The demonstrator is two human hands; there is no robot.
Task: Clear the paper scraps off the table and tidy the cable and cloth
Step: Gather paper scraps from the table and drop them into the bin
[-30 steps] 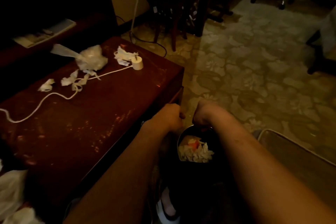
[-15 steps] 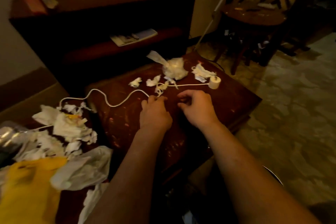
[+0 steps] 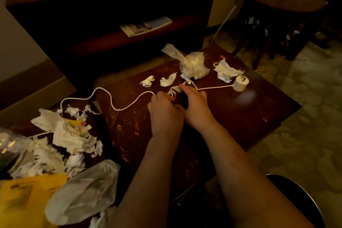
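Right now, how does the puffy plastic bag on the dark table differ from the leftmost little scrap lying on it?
The plastic bag is far bigger than the leftmost scrap. The bag looks glossy and see-through, the scrap dull and opaque. The bag has a twisted tail sticking out, while the scrap is just a crumpled wad. Both are pale and lie on the table.

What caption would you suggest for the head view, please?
A left hand and right hand meet over a white cable amid torn white paper scraps on a scratched dark red table.
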